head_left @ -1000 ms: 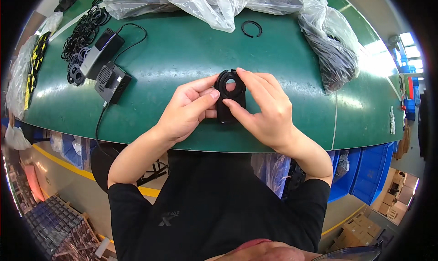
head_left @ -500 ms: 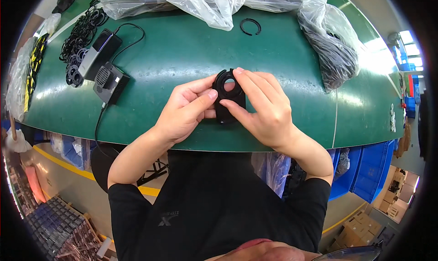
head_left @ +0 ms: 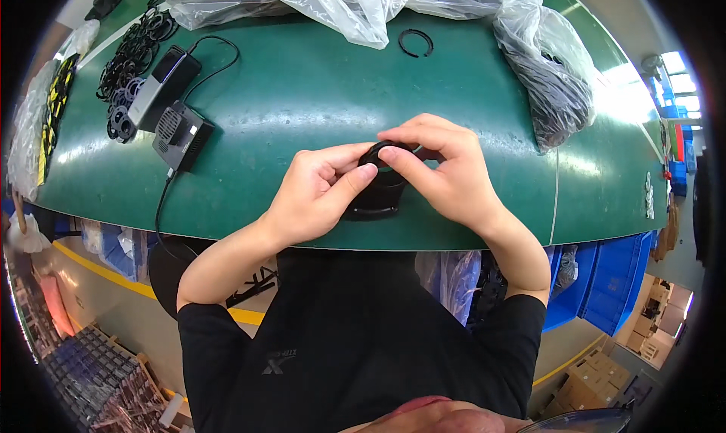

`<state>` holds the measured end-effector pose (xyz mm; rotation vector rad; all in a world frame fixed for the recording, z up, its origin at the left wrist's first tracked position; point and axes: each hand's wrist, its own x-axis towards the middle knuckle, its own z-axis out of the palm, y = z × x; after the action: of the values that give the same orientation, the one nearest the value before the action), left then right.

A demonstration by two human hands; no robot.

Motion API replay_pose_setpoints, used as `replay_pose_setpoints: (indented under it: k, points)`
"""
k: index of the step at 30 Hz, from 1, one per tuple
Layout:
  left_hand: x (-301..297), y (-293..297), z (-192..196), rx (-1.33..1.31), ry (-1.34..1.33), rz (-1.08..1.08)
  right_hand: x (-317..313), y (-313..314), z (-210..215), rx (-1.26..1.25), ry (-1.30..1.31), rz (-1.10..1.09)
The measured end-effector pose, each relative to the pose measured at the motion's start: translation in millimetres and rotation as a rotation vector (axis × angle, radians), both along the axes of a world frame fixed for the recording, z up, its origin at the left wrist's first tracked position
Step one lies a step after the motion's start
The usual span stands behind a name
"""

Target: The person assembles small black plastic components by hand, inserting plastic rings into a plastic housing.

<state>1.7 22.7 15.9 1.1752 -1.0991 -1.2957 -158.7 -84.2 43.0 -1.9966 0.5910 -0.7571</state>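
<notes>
Between my two hands is a black part [head_left: 376, 196] with a ring-shaped upper end and a flat block-like lower end, tilted so that its lower edge faces me. My left hand [head_left: 316, 191] pinches the left side of the ring end between thumb and fingers. Across from it, my right hand [head_left: 448, 170] grips the top and right of the ring, thumb on the near face and fingers behind. My fingers hide much of the ring. Farther off on the green table [head_left: 302, 93] lies a thin black open ring [head_left: 415, 43].
At the left stand a grey-black box device [head_left: 181, 139] and a second device [head_left: 162, 89] joined by cables. Behind them is a heap of black rings [head_left: 136, 58]. Clear plastic bags [head_left: 340, 9] lie along the back. A bag of dark parts [head_left: 558, 100] sits at the right.
The black part has tipped, its ring end turning away from facing up and its lower edge swinging toward me. My right fingers have curled over the ring's top.
</notes>
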Motion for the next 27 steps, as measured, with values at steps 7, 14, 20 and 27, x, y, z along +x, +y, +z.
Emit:
replay_pose_setpoints:
  k: [7, 14, 20, 27]
  points:
    - [-5.3, -0.9, -1.8, -0.006, 0.019, 0.179, -1.6, -3.8, -4.4, 0.29, 0.077, 0.025]
    - [-2.2, 1.0, 2.8, -0.035, -0.023, 0.159, 0.3, -1.3, -5.9, 0.208, 0.074, 0.038]
    - [-3.2, 0.0, -2.1, -0.029, -0.017, 0.2, 2.8, 3.3, -12.2, 0.436, 0.036, 0.028]
    - [-1.3, -1.6, -6.2, -0.003, -0.006, 0.143, 3.4, 1.7, -10.0, 0.594, 0.022, 0.044]
